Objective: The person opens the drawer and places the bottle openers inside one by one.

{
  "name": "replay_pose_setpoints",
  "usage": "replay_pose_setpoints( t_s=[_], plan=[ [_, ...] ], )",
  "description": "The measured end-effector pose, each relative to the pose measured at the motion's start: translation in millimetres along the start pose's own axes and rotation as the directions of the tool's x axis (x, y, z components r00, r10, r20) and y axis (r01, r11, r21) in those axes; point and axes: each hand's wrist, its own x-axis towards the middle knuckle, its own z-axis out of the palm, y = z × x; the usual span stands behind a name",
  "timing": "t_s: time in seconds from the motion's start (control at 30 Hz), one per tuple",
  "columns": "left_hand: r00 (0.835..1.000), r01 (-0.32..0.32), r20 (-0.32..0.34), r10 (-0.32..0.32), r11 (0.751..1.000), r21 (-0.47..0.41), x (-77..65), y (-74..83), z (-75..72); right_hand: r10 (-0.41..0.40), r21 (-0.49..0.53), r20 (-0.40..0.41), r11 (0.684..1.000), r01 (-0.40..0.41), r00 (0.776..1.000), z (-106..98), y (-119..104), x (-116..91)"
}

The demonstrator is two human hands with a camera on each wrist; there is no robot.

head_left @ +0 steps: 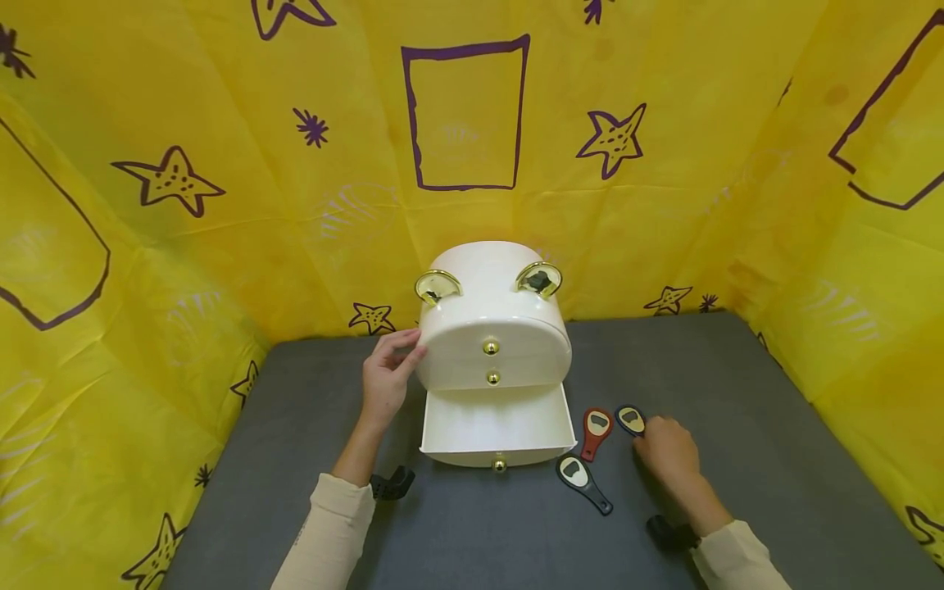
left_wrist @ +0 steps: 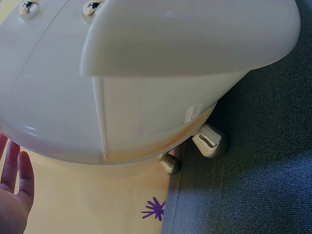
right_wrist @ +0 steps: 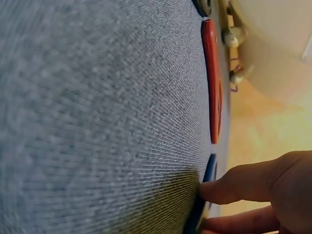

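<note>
A white rounded storage box (head_left: 490, 352) with gold knobs and two gold ears stands on the table. Its bottom drawer (head_left: 457, 422) is pulled out, and no object shows inside. My left hand (head_left: 385, 378) rests its fingertips against the box's left side, the fingers fairly straight. To the right of the drawer, my right hand (head_left: 669, 451) pinches a blue bottle opener (head_left: 630, 419) between thumb and fingers; the right wrist view shows this opener at table level. A red bottle opener (head_left: 591, 449) lies beside it, and a black bottle opener (head_left: 593, 494) lies by the drawer's front right corner.
The dark grey table (head_left: 310, 434) has yellow patterned cloth (head_left: 472, 213) behind it and on both sides. The box stands on small gold feet (left_wrist: 209, 140) near the back edge. The drawer sticks out toward me.
</note>
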Motion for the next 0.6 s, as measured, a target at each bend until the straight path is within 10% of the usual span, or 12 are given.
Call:
replay_pose_setpoints(
  t_s=[0.6],
  plan=[
    [1.000,-0.012,-0.002,0.012,1.000,0.000,0.0,-2.4,-0.4,-0.037,0.106,-0.041,0.994,0.041,0.998,4.1,19.8,7.4]
  ],
)
